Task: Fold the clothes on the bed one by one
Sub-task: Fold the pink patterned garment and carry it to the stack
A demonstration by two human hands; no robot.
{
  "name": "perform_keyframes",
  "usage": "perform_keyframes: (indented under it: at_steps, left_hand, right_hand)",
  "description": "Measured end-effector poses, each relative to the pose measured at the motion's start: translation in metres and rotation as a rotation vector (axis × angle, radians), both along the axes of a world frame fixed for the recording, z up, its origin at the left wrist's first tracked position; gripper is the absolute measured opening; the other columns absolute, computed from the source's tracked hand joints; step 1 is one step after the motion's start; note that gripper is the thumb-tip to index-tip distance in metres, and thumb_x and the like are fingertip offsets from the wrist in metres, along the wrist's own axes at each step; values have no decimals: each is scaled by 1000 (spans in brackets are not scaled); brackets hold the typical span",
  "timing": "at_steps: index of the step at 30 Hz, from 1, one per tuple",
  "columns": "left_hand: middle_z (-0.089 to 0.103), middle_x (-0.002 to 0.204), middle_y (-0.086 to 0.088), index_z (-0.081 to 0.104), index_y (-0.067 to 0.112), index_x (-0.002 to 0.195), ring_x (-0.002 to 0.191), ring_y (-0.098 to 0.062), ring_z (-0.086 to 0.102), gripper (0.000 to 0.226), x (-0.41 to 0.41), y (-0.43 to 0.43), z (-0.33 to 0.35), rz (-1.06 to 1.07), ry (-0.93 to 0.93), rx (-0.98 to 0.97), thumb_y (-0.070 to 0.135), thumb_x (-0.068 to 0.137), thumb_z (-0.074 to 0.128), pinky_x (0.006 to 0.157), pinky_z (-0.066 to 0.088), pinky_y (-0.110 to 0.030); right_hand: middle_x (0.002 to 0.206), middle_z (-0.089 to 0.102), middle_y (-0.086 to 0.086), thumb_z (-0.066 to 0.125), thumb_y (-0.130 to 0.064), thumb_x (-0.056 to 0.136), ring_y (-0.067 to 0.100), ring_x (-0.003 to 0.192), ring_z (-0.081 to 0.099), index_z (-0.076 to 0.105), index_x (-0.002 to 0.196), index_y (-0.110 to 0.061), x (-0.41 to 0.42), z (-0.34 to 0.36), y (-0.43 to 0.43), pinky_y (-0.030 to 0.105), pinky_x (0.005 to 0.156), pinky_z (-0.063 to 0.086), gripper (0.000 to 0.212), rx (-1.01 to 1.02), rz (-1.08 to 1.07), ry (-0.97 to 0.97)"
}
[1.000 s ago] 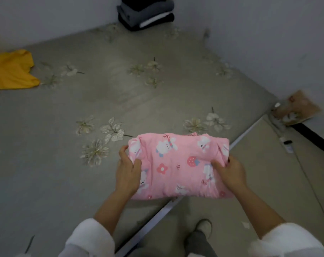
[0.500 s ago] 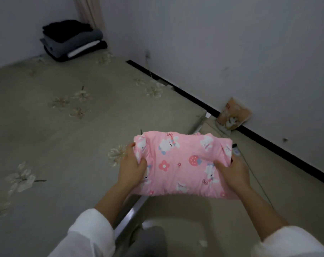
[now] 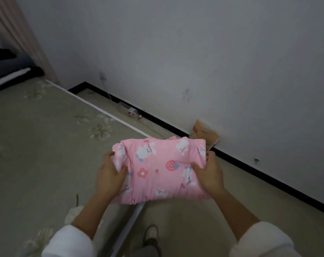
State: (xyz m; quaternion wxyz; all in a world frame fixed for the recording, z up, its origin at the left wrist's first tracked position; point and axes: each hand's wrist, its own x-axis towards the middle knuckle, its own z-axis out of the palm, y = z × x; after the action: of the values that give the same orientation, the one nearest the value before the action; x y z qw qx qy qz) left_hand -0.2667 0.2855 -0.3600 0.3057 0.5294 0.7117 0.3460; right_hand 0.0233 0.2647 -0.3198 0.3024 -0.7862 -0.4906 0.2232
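A folded pink garment (image 3: 157, 169) printed with white bunnies, a strawberry and a flower is lifted clear of the bed (image 3: 36, 154), above its right edge. My left hand (image 3: 109, 175) grips its left end, thumb on top and fingers underneath. My right hand (image 3: 209, 173) grips its right end in the same way. The underside of the bundle is hidden.
A stack of dark and grey folded clothes (image 3: 7, 69) sits at the bed's far left corner beside a pink curtain (image 3: 18, 34). On the floor by the wall lie a plastic bottle (image 3: 131, 112) and a brown paper bag (image 3: 203, 136). My shoe (image 3: 151, 236) is below.
The view has swung to the right toward the wall. Both hands keep their hold and carry the pink bundle from over the bed to above its right edge.
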Motion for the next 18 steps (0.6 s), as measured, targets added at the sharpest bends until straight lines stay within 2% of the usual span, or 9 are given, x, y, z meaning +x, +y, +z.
perform_keyframes:
  at_steps: [5, 9, 13, 16, 18]
  left_hand:
    - [64, 106, -14, 38, 21, 128, 92, -35, 61, 56, 41, 101, 16, 17, -30, 31, 20, 80, 68, 76, 47, -40]
    - [63, 111, -16, 40, 20, 128, 92, -34, 62, 58, 63, 171, 13, 49, -27, 51, 19, 79, 71, 74, 44, -38]
    - [61, 117, -16, 40, 18, 129, 97, -36, 60, 59, 91, 244, 6, 126, -9, 49, 19, 78, 70, 79, 46, -41]
    - [59, 118, -16, 39, 17, 129, 99, -36, 59, 59, 115, 305, 3, 205, 1, 64, 20, 79, 70, 81, 47, -43]
    - [59, 117, -17, 39, 16, 129, 97, -36, 59, 59, 130, 346, 0, 261, 10, 68, 20, 80, 70, 78, 46, -41]
  right_hand:
    - [118, 59, 14, 70, -25, 83, 33, 106, 56, 47, 128, -9, 44, 9, 105, 32, 79, 42, 53, 41, 8, -27]
    - [125, 56, 8, 68, -29, 84, 29, 111, 55, 45, 132, -14, 68, 2, 190, 33, 86, 44, 56, 19, 42, 6]
    - [115, 56, 10, 65, -32, 86, 24, 94, 52, 44, 123, -12, 89, -9, 285, 31, 74, 38, 46, -4, 138, -96]
    - [115, 57, 8, 62, -36, 87, 26, 100, 56, 42, 123, -15, 110, -16, 362, 37, 82, 46, 46, -43, 218, -126]
    - [117, 56, 10, 61, -33, 87, 29, 105, 56, 42, 124, -14, 124, -20, 414, 37, 86, 46, 46, -56, 273, -93]
